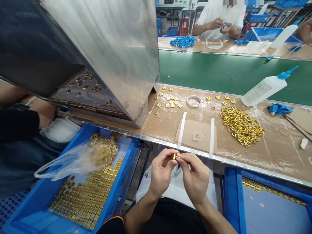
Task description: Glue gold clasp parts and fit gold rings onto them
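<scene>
Together, left hand (162, 170), right hand (195, 177) pinch one gold clasp (174, 156) (two bins).

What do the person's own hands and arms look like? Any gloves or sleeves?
No gloves: the left hand and right hand are bare, with no rings or watch in view. The forearms are bare too. A dark sleeve cuff with red and yellow trim shows near the left elbow.

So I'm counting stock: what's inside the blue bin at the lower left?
The blue bin holds rows of flat gold square pieces and a clear plastic bag with gold rings inside. The bag covers whatever lies beneath it.
</scene>
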A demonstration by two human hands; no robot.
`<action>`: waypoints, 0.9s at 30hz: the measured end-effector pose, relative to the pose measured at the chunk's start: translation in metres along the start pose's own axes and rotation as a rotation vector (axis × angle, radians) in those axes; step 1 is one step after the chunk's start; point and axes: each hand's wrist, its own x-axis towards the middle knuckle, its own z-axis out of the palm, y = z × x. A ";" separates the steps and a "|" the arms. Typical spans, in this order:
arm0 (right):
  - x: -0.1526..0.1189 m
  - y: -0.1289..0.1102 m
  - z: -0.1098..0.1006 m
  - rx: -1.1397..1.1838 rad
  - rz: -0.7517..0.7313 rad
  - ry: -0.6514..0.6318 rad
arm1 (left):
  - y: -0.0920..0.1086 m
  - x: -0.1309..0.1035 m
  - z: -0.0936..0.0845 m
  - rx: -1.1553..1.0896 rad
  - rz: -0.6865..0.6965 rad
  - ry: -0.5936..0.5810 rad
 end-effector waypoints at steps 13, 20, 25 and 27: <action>0.010 0.001 -0.011 0.077 0.190 -0.155 | 0.001 0.008 -0.009 0.013 -0.081 -0.125; 0.003 0.004 -0.002 0.024 0.140 -0.045 | -0.007 0.005 -0.004 -0.018 -0.101 -0.040; -0.003 0.008 0.005 0.018 0.064 0.043 | -0.014 0.003 0.002 -0.068 -0.085 0.003; -0.005 0.010 0.005 0.018 0.057 0.059 | -0.015 0.003 0.003 -0.090 -0.085 -0.001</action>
